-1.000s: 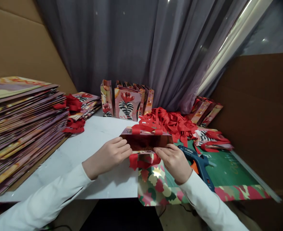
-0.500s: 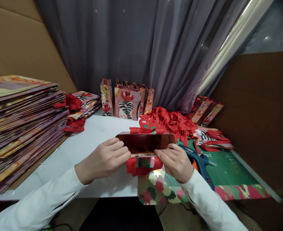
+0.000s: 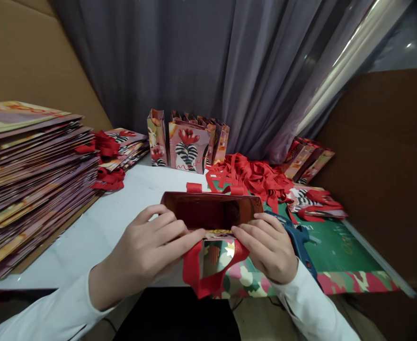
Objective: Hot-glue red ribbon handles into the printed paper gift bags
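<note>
A paper gift bag [image 3: 252,208] with its mouth open toward me is held between my two hands. My left hand [image 3: 147,251] grips its near rim at the left, fingers pressed over the edge. At the right end of that rim, my right hand [image 3: 270,244] pinches the paper. A red ribbon handle [image 3: 208,284] hangs in a loop from the near side, and a second red ribbon [image 3: 194,188] shows at the far rim. The bag's bottom and outer faces are mostly hidden. Beside my right hand lies a blue glue gun [image 3: 302,241], partly covered.
A tall stack of flat bags [image 3: 34,189] stands at the left. Finished-looking upright bags [image 3: 190,147] line the back, with more upright bags [image 3: 309,158] at right. A heap of red ribbons [image 3: 254,175] lies before the curtain [image 3: 180,61]. A green board [image 3: 339,251] covers the table's right.
The bag has come nearer to me and its mouth looks wider. The near ribbon handle now hangs lower as an open loop. Both hands have shifted slightly outward along the rim.
</note>
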Available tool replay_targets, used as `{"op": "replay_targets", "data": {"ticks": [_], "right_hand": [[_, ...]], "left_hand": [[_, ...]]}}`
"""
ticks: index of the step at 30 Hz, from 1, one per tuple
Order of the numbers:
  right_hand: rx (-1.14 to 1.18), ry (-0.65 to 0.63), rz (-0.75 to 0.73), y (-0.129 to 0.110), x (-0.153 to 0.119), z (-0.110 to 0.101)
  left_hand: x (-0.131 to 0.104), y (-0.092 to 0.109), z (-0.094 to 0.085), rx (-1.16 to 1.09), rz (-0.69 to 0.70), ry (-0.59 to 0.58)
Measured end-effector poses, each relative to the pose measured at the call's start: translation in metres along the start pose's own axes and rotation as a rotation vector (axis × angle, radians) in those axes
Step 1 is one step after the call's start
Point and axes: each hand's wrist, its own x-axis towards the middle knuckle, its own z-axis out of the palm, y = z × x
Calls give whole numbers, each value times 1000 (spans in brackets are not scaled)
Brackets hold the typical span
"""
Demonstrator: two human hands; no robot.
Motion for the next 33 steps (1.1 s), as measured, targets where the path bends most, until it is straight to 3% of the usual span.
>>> {"op": "replay_targets", "data": {"ticks": [3,8,12,22,27,33], "right_hand": [[-8,23,-1,-5,4,0],[-3,85,-20,-13,-4,6],[1,98,-13,-15,-13,8],[-47,-157,99,-41,7,6],[47,-126,152,-41,6,12],[275,-18,371,-40,4,12]], "left_hand": [[-2,4,1,-102,-36,-16],[-11,14,7,-132,-2,67],[-16,18,9,-122,-14,56],[-8,22,12,-40,-45,-25],[-8,26,17,-37,-74,-97],[-2,28,16,6,-89,-50]]}}
